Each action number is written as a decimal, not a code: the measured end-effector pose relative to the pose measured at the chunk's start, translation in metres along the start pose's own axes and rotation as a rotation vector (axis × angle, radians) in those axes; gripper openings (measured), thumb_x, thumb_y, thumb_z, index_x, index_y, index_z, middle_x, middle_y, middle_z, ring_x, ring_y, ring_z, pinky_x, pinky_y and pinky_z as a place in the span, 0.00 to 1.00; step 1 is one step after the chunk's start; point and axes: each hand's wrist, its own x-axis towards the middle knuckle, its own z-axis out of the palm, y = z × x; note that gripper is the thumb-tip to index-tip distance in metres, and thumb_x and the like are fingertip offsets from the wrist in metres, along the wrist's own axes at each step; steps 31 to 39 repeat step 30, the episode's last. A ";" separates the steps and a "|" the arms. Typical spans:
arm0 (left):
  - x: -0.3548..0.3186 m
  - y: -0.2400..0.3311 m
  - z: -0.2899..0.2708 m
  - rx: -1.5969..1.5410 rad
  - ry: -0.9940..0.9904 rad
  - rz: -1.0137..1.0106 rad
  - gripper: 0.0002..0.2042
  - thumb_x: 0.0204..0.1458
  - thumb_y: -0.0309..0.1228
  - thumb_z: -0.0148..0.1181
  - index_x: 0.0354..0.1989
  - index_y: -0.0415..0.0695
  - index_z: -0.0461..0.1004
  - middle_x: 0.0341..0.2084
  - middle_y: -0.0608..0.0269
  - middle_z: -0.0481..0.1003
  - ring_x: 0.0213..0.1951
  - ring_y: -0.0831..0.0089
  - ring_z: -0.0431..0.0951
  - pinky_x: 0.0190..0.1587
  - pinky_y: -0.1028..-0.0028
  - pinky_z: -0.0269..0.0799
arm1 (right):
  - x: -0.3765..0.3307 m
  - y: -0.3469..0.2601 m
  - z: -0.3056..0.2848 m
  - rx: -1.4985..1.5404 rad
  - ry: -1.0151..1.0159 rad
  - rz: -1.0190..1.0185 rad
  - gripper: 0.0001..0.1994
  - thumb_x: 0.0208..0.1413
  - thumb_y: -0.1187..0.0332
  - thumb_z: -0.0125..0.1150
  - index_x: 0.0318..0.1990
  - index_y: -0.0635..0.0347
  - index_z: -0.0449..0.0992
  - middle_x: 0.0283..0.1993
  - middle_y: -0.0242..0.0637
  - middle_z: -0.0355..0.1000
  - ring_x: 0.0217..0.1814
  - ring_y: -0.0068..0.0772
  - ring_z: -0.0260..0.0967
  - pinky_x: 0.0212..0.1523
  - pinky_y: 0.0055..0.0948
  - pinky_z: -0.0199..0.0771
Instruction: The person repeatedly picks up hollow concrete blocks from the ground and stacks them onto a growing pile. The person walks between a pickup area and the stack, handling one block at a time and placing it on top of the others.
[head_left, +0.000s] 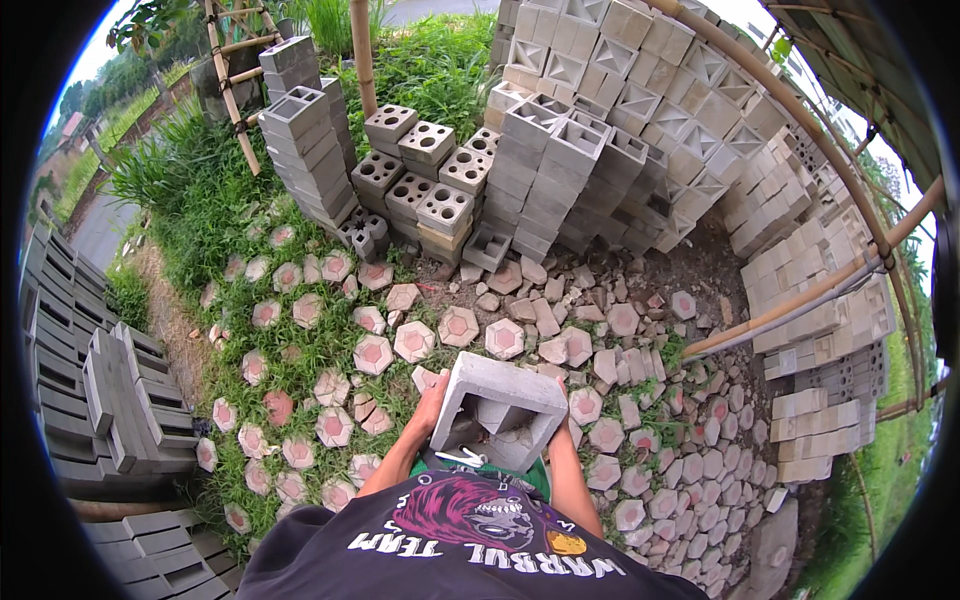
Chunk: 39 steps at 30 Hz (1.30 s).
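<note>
Held close in front of my body is a grey hollow concrete block (520, 376), its open side with a slanted inner web facing up toward me. My left hand (430, 398) grips its left side, fingers wrapped round the edge. On the opposite side, my right hand (564, 412) presses against the block's right wall; most of its fingers are hidden behind the block. Beyond the block lie hexagonal paving stones (414, 341) with reddish centres, set in grass and dirt.
Ahead stand a tall stack of grey hollow blocks (300, 150), round-holed blocks (408, 194) and another hollow-block stack (540, 170). Patterned vent blocks (640, 100) form a wall behind. More blocks (110, 390) line the left. A bamboo pole (790, 315) slants at right; broken rubble (545, 316) lies ahead.
</note>
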 end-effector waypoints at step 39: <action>0.177 0.120 0.097 -0.257 0.446 -0.065 0.36 0.57 0.61 0.37 0.48 0.37 0.75 0.37 0.53 0.77 0.39 0.71 0.72 0.45 0.71 0.65 | 0.253 -0.206 0.071 -0.172 -0.390 0.376 0.35 0.60 0.39 0.39 0.56 0.64 0.68 0.55 0.43 0.70 0.55 0.40 0.66 0.61 0.39 0.60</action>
